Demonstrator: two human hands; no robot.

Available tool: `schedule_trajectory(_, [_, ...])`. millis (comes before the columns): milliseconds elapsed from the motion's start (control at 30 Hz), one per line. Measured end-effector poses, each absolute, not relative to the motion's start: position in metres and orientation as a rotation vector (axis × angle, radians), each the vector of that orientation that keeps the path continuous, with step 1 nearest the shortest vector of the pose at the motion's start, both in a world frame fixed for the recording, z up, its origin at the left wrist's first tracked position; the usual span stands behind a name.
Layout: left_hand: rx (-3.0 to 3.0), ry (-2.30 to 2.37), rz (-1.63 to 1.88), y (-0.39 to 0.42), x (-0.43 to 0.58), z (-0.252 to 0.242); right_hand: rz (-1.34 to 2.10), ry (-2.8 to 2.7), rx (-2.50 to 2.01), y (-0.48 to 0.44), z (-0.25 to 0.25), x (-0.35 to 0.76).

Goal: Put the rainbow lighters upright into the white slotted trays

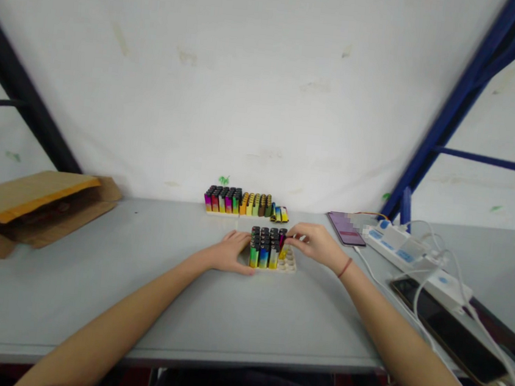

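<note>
In the head view, a pale tray (289, 266) with round slots stands on the table, holding rows of upright lighters (264, 250) with black tops and green, blue or silver-yellow bodies. My left hand (229, 254) grips the tray's left side, thumb at the front corner and fingers towards the back. My right hand (311, 243) is closed in a pinch on a purple lighter (282, 237) at the tray's right column. Something yellow lies in the slots just in front of that lighter; its details are too small to tell. Several slots at the right front hold nothing.
Near the wall stand a second tray of lighters (223, 200), a group of yellow and brown ones (256, 204), and a few lying flat (279, 213). An open paper bag (53, 208) is at left. Phones (448, 330), power strips (399, 248) and white cables lie at right.
</note>
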State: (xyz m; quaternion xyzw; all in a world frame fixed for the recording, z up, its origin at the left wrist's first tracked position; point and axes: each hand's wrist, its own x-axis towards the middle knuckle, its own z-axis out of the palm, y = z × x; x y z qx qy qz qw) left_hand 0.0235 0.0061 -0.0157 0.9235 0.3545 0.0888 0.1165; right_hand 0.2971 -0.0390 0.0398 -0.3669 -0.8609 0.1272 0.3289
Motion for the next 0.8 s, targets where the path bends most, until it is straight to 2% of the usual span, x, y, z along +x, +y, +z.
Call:
schedule_trajectory(233, [2.701, 1.019, 0.304, 0.008, 0.022, -0.019, 0.311, -2.122, -1.043, -0.033, 0.041, 0.302])
schedule_trajectory(400, [2.725, 1.018, 0.274, 0.006, 0.022, -0.017, 0.158, -1.995, -1.474, 0.015, 0.012, 0.321])
schedule_trajectory(500, [2.719, 1.038, 0.276, 0.005, 0.024, -0.016, 0.154, -2.109, -1.477, 0.045, -0.006, 0.316])
schedule_trajectory(800, [2.696, 1.057, 0.268, 0.002, 0.025, -0.015, 0.308, -1.794, -1.707, 0.087, -0.014, 0.278])
